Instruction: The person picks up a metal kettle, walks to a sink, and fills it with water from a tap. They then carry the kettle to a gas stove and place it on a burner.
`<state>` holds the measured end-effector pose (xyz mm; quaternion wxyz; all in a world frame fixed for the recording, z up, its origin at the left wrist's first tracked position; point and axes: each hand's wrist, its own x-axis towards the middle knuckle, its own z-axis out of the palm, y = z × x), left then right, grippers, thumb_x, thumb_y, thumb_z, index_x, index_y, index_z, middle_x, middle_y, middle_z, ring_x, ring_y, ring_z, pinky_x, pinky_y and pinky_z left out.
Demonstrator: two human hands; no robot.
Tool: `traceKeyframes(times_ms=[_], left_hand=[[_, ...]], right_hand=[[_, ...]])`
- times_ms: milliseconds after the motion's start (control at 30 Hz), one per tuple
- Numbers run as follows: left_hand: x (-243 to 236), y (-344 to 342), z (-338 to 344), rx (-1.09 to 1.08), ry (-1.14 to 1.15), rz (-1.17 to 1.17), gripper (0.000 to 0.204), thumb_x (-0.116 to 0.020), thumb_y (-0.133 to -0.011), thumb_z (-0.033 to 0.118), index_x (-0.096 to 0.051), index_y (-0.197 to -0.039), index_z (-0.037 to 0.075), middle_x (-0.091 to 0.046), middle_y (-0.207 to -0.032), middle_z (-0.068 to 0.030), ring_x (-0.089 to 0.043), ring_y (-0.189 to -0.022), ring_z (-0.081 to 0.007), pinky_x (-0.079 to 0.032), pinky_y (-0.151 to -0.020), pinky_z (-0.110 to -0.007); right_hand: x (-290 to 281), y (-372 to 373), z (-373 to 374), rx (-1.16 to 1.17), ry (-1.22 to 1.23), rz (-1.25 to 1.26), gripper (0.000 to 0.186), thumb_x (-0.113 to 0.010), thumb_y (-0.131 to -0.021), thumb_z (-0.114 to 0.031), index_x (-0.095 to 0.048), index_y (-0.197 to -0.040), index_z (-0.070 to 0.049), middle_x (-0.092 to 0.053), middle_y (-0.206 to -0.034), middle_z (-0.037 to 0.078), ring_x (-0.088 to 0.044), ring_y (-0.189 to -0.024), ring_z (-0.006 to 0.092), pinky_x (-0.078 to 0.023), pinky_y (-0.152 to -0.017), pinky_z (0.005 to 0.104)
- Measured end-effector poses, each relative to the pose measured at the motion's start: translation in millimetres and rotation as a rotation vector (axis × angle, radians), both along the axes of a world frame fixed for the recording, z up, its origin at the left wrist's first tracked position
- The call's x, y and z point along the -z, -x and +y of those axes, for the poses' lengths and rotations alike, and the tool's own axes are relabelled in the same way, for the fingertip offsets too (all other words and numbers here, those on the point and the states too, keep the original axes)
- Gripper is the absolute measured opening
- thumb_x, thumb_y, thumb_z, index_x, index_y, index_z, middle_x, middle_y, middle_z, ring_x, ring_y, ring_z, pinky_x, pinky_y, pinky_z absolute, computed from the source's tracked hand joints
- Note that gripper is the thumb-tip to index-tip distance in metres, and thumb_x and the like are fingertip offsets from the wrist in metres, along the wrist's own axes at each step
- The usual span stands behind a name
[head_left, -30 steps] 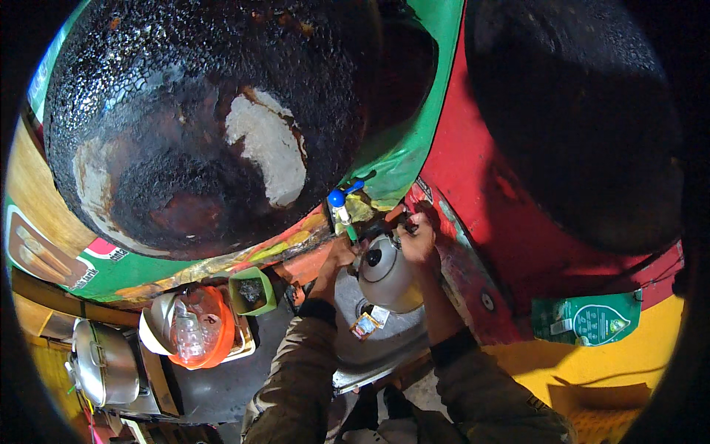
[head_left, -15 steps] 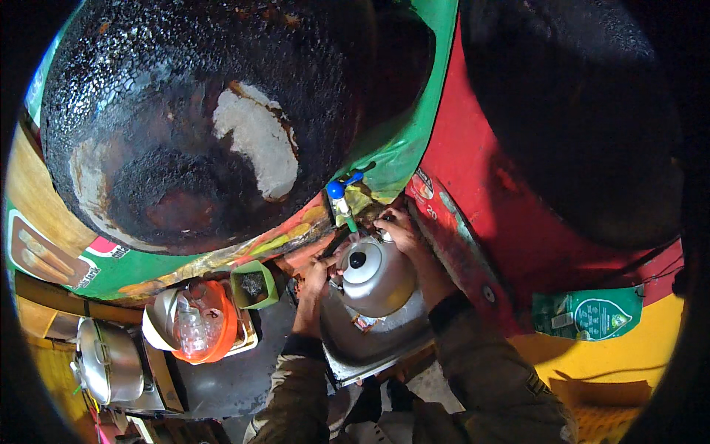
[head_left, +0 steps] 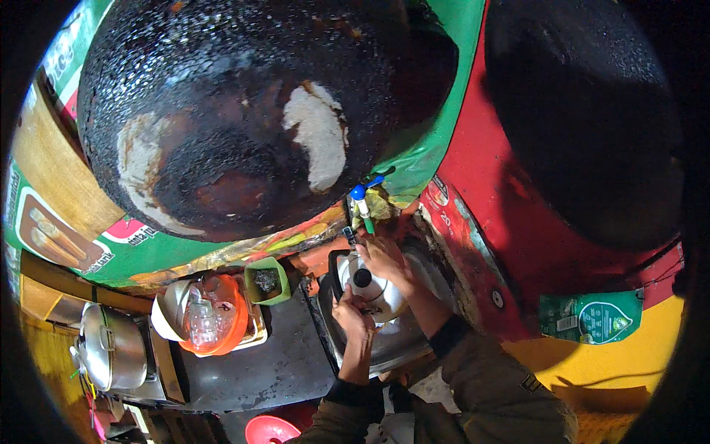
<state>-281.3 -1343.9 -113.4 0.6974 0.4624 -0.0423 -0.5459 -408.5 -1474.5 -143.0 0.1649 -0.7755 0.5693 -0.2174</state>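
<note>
A silver kettle with a black lid knob stands in the metal sink, under a tap with a blue top and a green nozzle. My left hand is at the kettle's near left side, its fingers bent against the edge beside the dark handle. Over the kettle's far side lies my right hand, fingers stretched out toward the left, just below the nozzle. Its palm and the part of the kettle under it are hidden.
Left of the sink are a green square container, an orange basin with clear glasses, and a lidded silver pot. A huge blackened pan fills the upper left. A green pouch is at the right.
My left hand has come nearer along the kettle's left side. The right hand has shifted from the far right edge across the top, its fingers straighter. The view has moved a little.
</note>
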Motion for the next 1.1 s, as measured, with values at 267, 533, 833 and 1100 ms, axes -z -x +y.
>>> traceKeyframes(times_ms=[267, 533, 833, 1100], left_hand=[[-27.5, 24.3, -11.6, -0.042, 0.015, 0.166, 0.032, -0.060, -0.096, 0.023, -0.048, -0.069, 0.012, -0.039, -0.053, 0.0003, -0.042, -0.049, -0.0143, -0.044, -0.056, -0.035], [-45.1, 45.1, -36.9, -0.144, 0.097, 0.483, 0.041, -0.059, -0.097, 0.043, -0.051, -0.071, 0.012, -0.041, -0.051, -0.0015, -0.048, -0.054, -0.0187, -0.046, -0.068, -0.035], [-36.1, 56.3, -25.1, 0.116, 0.095, 0.452, 0.033, -0.056, -0.097, 0.032, -0.053, -0.074, 0.010, -0.052, -0.060, -0.0055, -0.053, -0.061, -0.0221, -0.051, -0.074, -0.041], [-12.6, 13.3, -48.3, 0.027, 0.140, 0.410, 0.023, -0.048, -0.101, 0.032, -0.055, -0.089, 0.014, -0.032, -0.058, 0.0053, -0.029, -0.047, -0.0098, -0.032, -0.043, -0.027]], right_hand=[[-4.6, 7.3, -16.4, 0.165, -0.203, -0.144, 0.038, -0.052, -0.098, -0.037, -0.070, -0.101, -0.004, -0.069, -0.102, 0.022, -0.066, -0.095, 0.0395, -0.051, -0.082, 0.0465], [43.3, 44.6, 59.1, 0.639, -0.162, -1.295, 0.025, -0.062, -0.094, -0.021, -0.064, -0.110, -0.002, -0.066, -0.101, 0.007, -0.062, -0.095, 0.0191, -0.050, -0.087, 0.0327], [127.9, 72.0, 27.5, 0.853, -0.278, -1.574, 0.048, -0.042, -0.103, -0.043, -0.062, -0.123, -0.005, -0.065, -0.113, 0.010, -0.062, -0.099, 0.0196, -0.054, -0.080, 0.0374], [74.8, 46.2, -41.7, 0.528, -0.018, -1.012, 0.037, -0.058, -0.097, -0.029, -0.063, -0.125, -0.005, -0.067, -0.113, 0.006, -0.061, -0.102, 0.0184, -0.048, -0.089, 0.0331]])
